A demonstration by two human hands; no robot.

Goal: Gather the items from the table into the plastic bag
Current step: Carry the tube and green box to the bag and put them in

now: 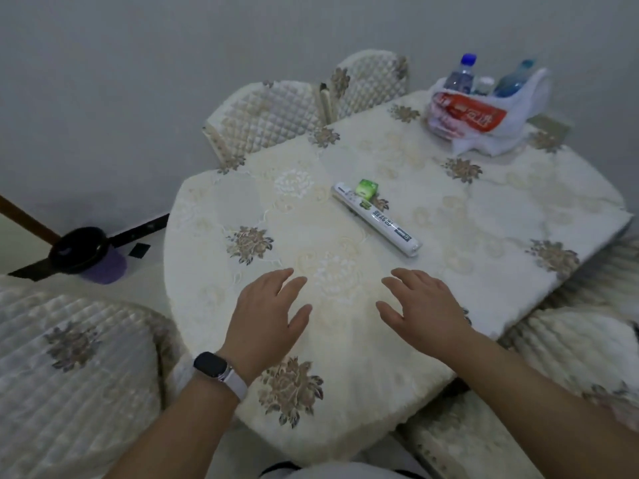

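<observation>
Left hand point(268, 318) and right hand point(423, 311) — both flat, fingers spread, holding nothing — hover over the near part of the desk point(501, 209). A white roll point(377, 218) lies mid-desk, a small green box point(367, 188) touching it. The plastic bag point(491, 112) at the far edge holds bottles point(460, 76).

2 quilted chairs point(266, 115) far side | black pan point(77, 248) on floor | purple object point(107, 269) beside

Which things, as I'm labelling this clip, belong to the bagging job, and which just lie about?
Job: plastic bag, bottles in it, white roll, green box, left hand, right hand.
Lying about: black pan on the floor, padded chairs, wristwatch.
</observation>
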